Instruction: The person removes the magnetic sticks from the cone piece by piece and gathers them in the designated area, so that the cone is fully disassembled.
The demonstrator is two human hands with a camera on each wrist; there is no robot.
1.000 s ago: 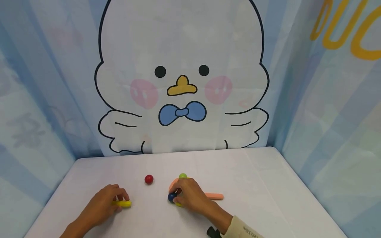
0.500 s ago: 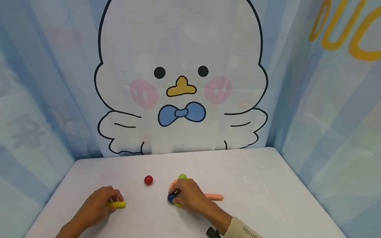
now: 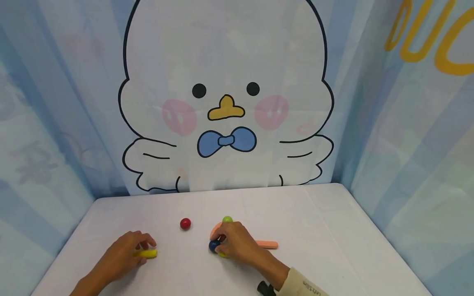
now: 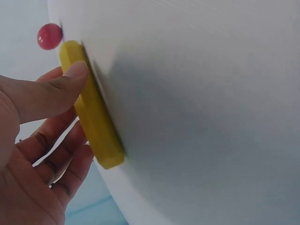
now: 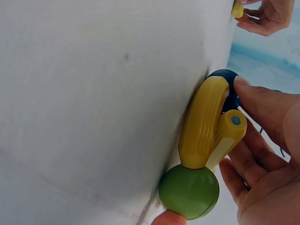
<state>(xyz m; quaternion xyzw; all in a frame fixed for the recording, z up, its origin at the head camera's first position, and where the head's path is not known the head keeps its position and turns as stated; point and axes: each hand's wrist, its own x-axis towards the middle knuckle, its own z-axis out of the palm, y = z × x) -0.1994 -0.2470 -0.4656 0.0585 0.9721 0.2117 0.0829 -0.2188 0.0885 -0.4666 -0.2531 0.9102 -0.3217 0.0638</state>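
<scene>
My left hand (image 3: pixel 122 255) pinches a short yellow stick (image 4: pixel 93 115) lying low over the table; the thumb is on its near side. Farther right, my right hand (image 3: pixel 238 244) holds a dark blue ball (image 3: pixel 213 246) between thumb and fingers. In the right wrist view a curved yellow bar (image 5: pixel 200 126) joins this ball to a green ball (image 5: pixel 189 192), and a straight yellow stick (image 5: pixel 229 136) sits beside the bar. A light green ball (image 3: pixel 227 219) and an orange curved piece (image 3: pixel 214 230) show beyond the hand, which hides the middle of the assembly.
A red ball (image 3: pixel 185 223) lies alone on the white table (image 3: pixel 314 230), between and beyond the hands. An orange stick (image 3: pixel 267 245) extends right from under the right hand. A black object (image 3: pixel 264 288) shows beside the right sleeve. A curtain with a cartoon duck stands behind.
My left hand has shifted slightly left with the yellow stick, and its fingers have lifted a little. My right hand and the assembly stay in place.
</scene>
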